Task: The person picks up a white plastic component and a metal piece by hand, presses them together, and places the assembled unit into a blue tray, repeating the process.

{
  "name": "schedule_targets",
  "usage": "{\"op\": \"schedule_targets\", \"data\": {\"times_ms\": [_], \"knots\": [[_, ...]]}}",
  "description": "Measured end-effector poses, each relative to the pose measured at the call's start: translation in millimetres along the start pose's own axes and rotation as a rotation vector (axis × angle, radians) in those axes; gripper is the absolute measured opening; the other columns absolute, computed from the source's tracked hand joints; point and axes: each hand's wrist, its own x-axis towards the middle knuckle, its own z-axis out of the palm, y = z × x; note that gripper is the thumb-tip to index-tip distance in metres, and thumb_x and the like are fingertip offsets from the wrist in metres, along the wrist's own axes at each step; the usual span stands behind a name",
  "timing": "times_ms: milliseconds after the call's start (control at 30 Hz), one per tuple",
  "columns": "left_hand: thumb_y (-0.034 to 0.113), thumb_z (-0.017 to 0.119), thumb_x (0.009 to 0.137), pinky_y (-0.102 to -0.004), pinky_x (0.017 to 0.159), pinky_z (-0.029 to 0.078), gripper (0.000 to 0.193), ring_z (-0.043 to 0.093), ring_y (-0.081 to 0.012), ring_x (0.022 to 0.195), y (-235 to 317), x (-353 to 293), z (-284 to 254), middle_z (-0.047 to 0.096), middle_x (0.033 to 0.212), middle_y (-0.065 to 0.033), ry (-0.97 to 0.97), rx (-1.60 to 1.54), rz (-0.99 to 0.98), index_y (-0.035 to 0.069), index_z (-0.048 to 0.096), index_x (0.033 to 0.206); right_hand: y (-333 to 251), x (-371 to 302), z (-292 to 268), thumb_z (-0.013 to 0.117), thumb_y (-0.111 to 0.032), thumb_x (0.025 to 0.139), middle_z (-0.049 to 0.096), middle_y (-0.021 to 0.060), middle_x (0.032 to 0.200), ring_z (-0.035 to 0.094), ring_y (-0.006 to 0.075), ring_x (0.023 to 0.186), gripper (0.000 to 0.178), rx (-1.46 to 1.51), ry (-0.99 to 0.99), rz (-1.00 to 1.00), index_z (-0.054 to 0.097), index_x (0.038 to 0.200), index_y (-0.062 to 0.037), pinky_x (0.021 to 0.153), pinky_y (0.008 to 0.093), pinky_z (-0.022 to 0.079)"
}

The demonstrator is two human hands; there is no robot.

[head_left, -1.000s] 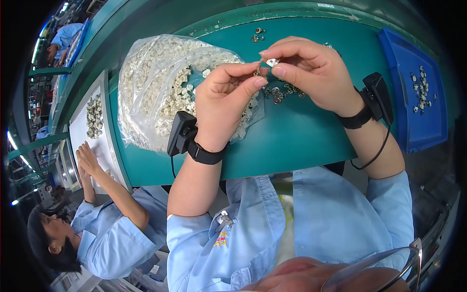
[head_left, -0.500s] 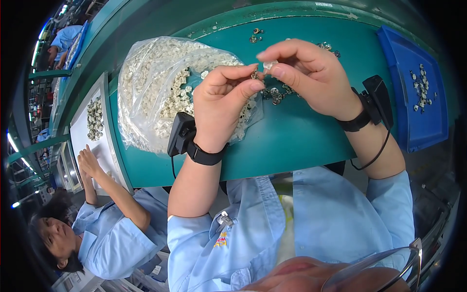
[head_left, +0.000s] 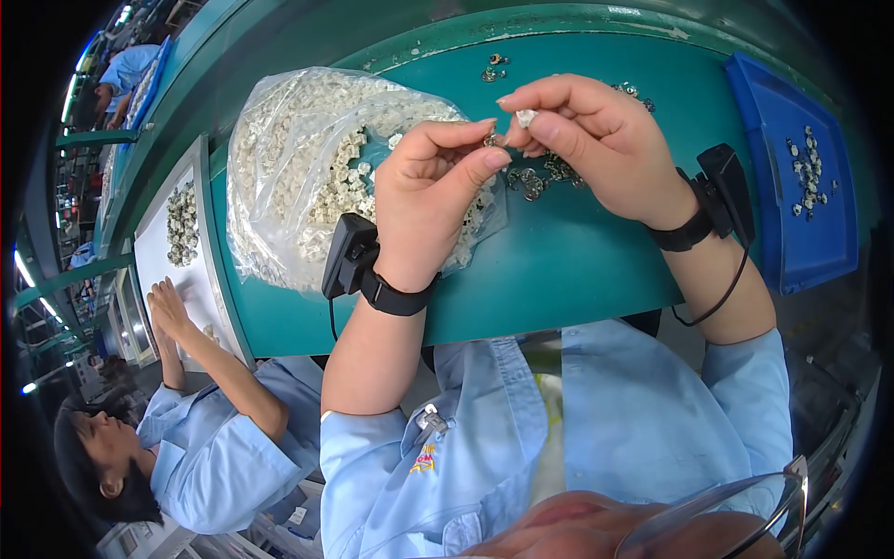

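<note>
My left hand (head_left: 430,191) pinches a small metal part (head_left: 492,141) between thumb and forefinger above the green table. Beside it, my right hand (head_left: 605,140) grips a small white plastic part (head_left: 526,118) between thumb and fingers. The two parts are close together but apart. Under and left of my left hand lies a clear plastic bag (head_left: 270,186) full of small white plastic parts (head_left: 337,191). Loose metal parts (head_left: 535,183) are spread on the table below my right hand, partly hidden by it. Both wrists wear black straps with boxes.
A blue tray (head_left: 778,252) holding several white-and-metal pieces (head_left: 808,172) stands at the right. More metal parts lie at the table's far side (head_left: 495,67). To the left, a co-worker's hands (head_left: 168,307) are over a white board (head_left: 198,284) with a pile of parts (head_left: 182,224).
My right hand has shifted slightly, and the white plastic part in it is now a little farther from the metal part. The co-worker's head has turned toward their hands.
</note>
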Motion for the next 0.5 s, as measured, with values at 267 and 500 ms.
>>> {"op": "schedule_targets", "data": {"times_ms": [267,500], "knots": [[-0.006,0.061,0.074,-0.0227,0.074,0.048,0.022,0.058,-0.0127,0.082,1.3,0.4,2.5,0.059,0.091,-0.0095,0.009,-0.034,-0.007,-0.002,0.054,0.095,-0.3,1.3,-2.4,0.049,-0.006,0.087,0.056,0.0049,0.095,0.054,0.0092,0.085,0.023,-0.135,0.007,-0.038,0.051,0.109,0.0016,0.075,0.0203,0.044],[-0.007,0.062,0.074,-0.0229,0.074,0.049,0.021,0.058,-0.0129,0.081,0.5,-0.5,2.4,0.059,0.09,-0.0091,-0.019,-0.045,0.02,-0.002,0.054,0.092,1.7,-0.3,1.1,0.051,-0.003,0.085,0.056,0.006,0.095,0.054,0.0097,0.087,0.019,0.051,0.01,0.029,0.052,0.103,0.0018,0.075,0.0206,0.044]]}}
